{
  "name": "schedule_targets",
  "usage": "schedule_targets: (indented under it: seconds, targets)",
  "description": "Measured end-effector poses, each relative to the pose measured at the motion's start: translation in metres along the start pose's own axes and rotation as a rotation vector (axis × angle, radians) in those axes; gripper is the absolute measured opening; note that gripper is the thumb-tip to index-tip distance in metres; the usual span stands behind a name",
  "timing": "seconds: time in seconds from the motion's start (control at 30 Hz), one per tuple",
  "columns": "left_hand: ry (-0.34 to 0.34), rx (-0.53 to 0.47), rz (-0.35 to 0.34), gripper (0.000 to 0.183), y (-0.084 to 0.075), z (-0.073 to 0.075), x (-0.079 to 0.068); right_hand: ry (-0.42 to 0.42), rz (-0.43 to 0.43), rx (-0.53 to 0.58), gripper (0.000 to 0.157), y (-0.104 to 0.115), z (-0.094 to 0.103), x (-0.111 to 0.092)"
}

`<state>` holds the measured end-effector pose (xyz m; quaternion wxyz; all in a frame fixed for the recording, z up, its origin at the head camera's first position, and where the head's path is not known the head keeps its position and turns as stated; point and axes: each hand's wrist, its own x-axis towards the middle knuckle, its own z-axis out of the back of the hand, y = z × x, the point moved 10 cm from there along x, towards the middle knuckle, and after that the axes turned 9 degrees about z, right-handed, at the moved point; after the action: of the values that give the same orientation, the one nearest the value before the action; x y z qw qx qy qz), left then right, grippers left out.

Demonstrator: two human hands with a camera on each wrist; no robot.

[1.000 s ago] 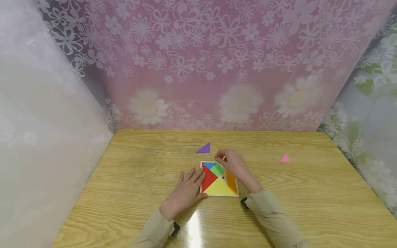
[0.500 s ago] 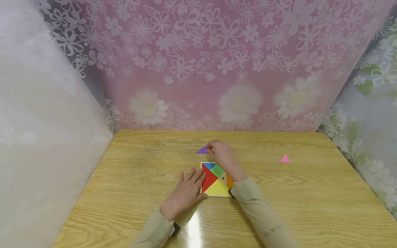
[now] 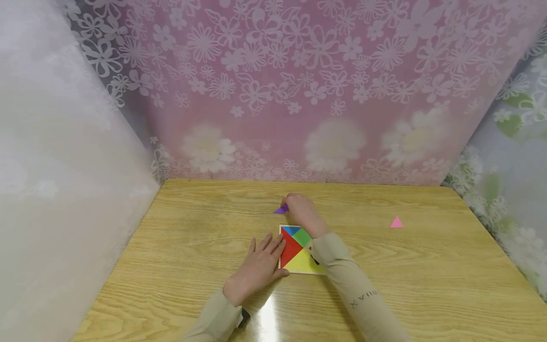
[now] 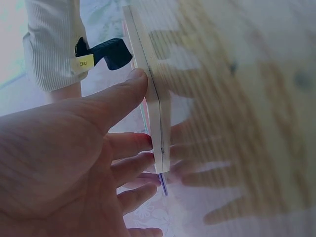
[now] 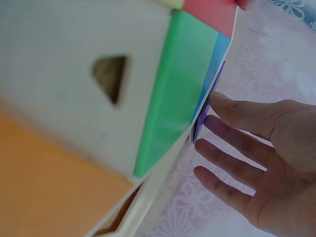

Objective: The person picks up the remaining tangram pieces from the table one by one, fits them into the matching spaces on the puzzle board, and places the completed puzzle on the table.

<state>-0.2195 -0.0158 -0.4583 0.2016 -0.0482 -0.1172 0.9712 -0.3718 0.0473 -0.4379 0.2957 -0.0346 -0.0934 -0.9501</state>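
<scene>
My right hand pinches a purple triangular tangram piece between thumb and fingertips, just beyond the far edge of the tangram tray. In the right wrist view the thumb lies against the edge of that purple piece. My left hand rests at the tray's left side, fingers spread over the rim and the red triangle, thumb at the near corner. Also in the tray lie a yellow triangle, a green square, a blue triangle and an orange piece.
A pink triangle lies on the wooden table to the right. Bare tray floor with a small triangular hole shows beside the green and orange pieces. A pink floral curtain hangs behind the table's back edge.
My right hand has reached from above the tray's far side to the purple triangle and taken hold of it; the piece has tilted. The left hand stays in place.
</scene>
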Motion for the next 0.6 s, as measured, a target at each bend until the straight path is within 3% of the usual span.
schedule_targets:
  seconds: [0.6]
  targets:
    - [-0.004, 0.003, -0.005, 0.072, 0.0004, -0.0014, 0.0001, 0.143, -0.056, -0.020, 0.015, -0.0086, -0.0061, -0.0051]
